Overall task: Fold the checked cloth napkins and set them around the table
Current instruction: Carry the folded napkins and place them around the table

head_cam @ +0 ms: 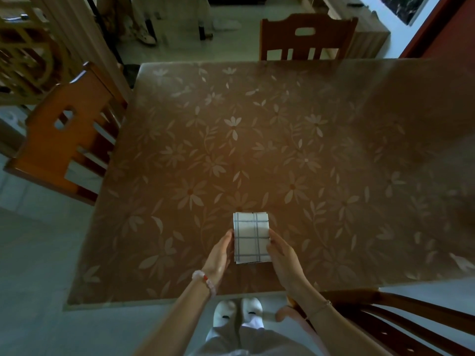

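folded napkin (250,237) flat on tabletop (308,150) near front edge, left hand (221,253) and right hand (282,258) flanking it, fingers straight, touching its sides

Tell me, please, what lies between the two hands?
The stack of folded checked napkins, its sides touched by the left hand and right hand; the head view shows it.
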Motion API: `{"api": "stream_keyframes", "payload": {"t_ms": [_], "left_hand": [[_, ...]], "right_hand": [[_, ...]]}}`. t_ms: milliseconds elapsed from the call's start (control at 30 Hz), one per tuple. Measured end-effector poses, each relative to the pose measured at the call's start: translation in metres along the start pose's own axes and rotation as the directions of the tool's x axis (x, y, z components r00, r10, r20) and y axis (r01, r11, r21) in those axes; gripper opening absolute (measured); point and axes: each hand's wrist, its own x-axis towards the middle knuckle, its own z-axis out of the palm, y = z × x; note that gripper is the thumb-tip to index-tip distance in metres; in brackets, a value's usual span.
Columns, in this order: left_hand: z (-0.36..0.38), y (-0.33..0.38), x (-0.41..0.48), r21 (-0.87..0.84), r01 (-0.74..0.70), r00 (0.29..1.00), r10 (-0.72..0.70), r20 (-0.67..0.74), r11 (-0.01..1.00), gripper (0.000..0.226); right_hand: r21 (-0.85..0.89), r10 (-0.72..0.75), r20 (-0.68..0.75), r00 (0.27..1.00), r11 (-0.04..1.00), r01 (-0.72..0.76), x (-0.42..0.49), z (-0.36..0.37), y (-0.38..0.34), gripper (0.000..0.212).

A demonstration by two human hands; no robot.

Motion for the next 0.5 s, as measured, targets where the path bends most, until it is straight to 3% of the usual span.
{"api": "stream_keyframes", "payload": {"t_ms": [233, 500], "left_hand": [[0.011, 0.003, -0.006, 0.012, -0.068, 0.997, 0.068, 0.025, 0.998, 0.048], [0.006, 0.001, -0.011, -0.001, -0.034, 0.998, 0.034, -0.051, 0.999, 0.052]], "right_hand": [[0.124, 0.047, 0.021, 0.999, 0.991, -0.049, -0.005, 0.003, -0.006, 0.043], [0.219, 0.013, 0.027, 1.000, 0.976, -0.019, -0.009, 0.002, -0.007, 0.032]]}}
